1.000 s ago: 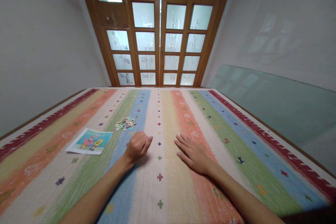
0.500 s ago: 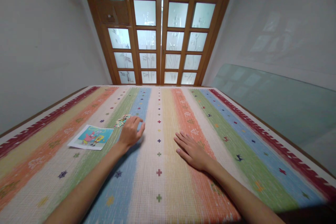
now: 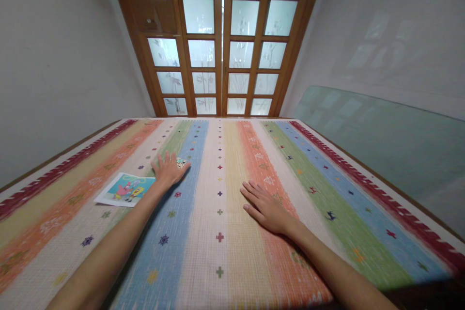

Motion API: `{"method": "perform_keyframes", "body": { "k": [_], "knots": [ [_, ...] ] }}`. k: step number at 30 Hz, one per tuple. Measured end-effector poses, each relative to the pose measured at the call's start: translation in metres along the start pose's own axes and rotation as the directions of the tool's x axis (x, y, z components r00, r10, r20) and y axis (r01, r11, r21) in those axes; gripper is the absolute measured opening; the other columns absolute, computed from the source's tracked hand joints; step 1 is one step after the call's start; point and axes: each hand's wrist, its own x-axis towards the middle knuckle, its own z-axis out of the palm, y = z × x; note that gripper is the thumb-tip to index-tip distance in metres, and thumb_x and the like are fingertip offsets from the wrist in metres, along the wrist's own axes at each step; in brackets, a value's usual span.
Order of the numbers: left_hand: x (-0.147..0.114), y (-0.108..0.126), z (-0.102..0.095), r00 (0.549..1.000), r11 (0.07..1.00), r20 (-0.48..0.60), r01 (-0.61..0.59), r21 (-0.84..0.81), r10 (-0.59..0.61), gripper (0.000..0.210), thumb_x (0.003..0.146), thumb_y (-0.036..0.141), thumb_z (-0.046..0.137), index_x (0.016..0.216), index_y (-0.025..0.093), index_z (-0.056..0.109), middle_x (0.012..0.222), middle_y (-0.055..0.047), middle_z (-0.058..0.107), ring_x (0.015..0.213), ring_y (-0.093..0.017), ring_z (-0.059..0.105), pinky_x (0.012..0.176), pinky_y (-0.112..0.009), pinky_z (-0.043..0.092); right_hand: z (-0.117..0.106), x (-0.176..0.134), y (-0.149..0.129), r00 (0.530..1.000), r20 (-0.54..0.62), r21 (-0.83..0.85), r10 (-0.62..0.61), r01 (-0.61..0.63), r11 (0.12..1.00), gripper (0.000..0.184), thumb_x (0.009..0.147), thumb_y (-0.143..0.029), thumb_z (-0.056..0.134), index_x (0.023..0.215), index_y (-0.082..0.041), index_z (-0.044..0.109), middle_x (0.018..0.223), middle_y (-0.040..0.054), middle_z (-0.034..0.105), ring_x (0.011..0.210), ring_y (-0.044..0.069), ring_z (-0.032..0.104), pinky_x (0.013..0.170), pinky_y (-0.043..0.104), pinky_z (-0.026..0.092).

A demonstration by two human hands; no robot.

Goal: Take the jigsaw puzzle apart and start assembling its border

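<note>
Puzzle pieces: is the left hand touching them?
Cannot tell: in the head view, the spread left hand blocks part of the puzzle pieces, hiding any contact.

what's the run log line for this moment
left hand: open, partly covering puzzle pieces | right hand: open, on striped cloth | picture sheet: lying on striped cloth

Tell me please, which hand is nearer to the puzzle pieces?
Left. The left hand is spread over the puzzle pieces; the right hand lies on the tablecloth, well to their right.

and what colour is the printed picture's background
The printed picture has a turquoise background (head view).
</note>
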Motion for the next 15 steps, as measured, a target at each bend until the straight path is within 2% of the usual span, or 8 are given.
{"method": "perform_keyframes", "body": {
  "k": [5,11,15],
  "knots": [
    [0.005,-0.001,0.006,0.996,0.999,0.09,-0.017,-0.029,0.019,0.087,0.095,0.066,0.036,0.158,0.006,0.038,0.17,-0.022,0.021,0.153,-0.05,0.021,0.121,-0.067,0.024,0.0,0.0,0.0,1.0,-0.017,0.015,-0.004,0.005,1.0,0.056,0.108,-0.047,0.039,0.157,-0.021,0.047,0.164,0.0122,0.038,0.154,0.031,0.03,0.126,0.059,0.027],
    [0.01,0.0,0.015,0.999,0.998,0.046,0.006,-0.066,-0.003,0.081,0.095,0.064,0.036,0.156,0.011,0.044,0.168,-0.021,0.027,0.151,-0.052,0.024,0.116,-0.077,0.021,0.002,0.0,0.001,1.0,-0.027,0.009,-0.014,0.014,1.0,0.055,0.108,-0.047,0.039,0.157,-0.021,0.046,0.164,0.0114,0.038,0.155,0.031,0.029,0.126,0.058,0.026],
    [0.014,0.003,0.018,0.999,0.998,0.054,-0.001,-0.06,0.005,0.077,0.096,0.061,0.035,0.156,0.013,0.044,0.167,-0.021,0.029,0.152,-0.051,0.024,0.115,-0.079,0.019,0.005,0.0,0.003,0.999,-0.038,0.008,-0.019,0.019,1.0,0.055,0.108,-0.047,0.039,0.157,-0.023,0.045,0.164,0.0106,0.039,0.155,0.03,0.029,0.126,0.057,0.027]
  ]
}}
